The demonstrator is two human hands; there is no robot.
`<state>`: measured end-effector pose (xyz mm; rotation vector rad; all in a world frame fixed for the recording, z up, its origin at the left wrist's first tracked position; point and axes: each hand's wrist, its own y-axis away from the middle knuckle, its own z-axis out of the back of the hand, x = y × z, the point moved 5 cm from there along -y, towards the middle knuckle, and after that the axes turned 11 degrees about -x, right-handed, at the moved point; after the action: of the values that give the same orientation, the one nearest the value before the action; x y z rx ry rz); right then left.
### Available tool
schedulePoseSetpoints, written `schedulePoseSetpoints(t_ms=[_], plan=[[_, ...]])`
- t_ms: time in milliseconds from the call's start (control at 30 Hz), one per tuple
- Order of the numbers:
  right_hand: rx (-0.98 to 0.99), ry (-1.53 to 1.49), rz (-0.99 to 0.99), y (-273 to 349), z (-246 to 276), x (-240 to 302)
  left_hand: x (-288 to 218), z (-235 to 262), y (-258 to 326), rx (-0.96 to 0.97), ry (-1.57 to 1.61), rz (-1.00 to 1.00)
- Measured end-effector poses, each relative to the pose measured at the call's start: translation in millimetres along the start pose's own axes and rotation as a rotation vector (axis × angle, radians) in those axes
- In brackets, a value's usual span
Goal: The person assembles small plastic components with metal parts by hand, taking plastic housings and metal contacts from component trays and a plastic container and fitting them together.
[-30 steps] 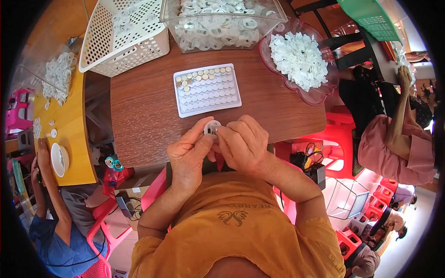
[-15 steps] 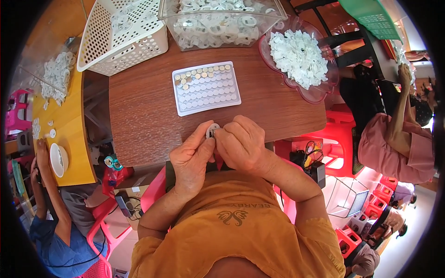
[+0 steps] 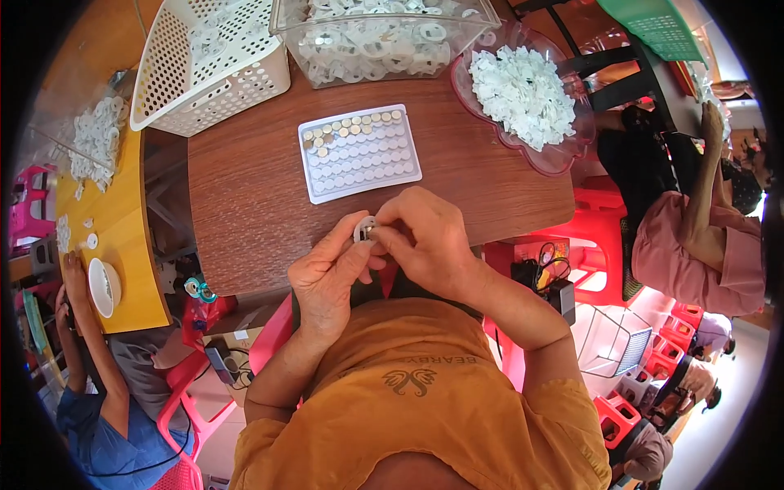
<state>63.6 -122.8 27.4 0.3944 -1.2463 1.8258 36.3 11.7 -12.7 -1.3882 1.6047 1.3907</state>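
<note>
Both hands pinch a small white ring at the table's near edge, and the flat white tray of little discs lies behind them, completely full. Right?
Not quite. In the head view the tray holds discs only along its far rows.

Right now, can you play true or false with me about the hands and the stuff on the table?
1. Both hands, left hand and right hand, pinch a small white ring. True.
2. The white tray of little discs is full of gold ones. False: only its top rows hold gold discs.
3. The pink dish holds white pieces. True.
4. The white basket lies upside down. False: it stands open side up.
</note>
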Motion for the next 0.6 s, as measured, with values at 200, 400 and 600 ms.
schedulePoseSetpoints(t_ms=[200,400,600], plan=[[0.213,-0.389,-0.852,1,-7,-20,-2,0,2,0.033,-0.011,-0.007],[0.233,-0.408,-0.863,-6,-18,-22,-3,5,-5,-0.007,0.061,0.015],[0.032,-0.008,-0.131,-54,-32,-26,-12,21,-13,-0.092,0.124,0.013]])
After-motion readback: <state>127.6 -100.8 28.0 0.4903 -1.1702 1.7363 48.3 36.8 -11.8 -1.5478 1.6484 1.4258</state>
